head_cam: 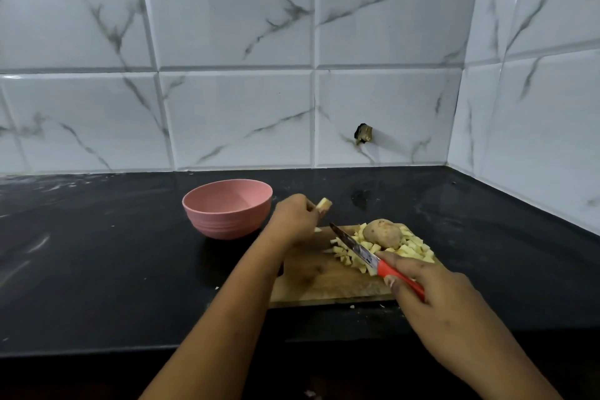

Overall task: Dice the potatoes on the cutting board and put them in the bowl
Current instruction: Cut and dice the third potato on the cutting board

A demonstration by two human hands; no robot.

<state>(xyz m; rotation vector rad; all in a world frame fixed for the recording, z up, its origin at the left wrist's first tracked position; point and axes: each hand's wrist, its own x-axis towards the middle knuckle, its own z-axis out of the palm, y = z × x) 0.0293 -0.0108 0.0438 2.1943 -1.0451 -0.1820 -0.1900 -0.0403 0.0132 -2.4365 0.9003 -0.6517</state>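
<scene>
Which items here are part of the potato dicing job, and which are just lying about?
Job: cutting board; whole potato; diced potato; knife gripped by right hand; potato piece held by left hand; pink bowl.
Lying about: dark stub on wall tile; scraps on counter.

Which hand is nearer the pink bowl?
Left. The left hand, pinching a potato piece, is just beside the bowl; the right hand grips the knife over the cutting board, farther away.
</scene>
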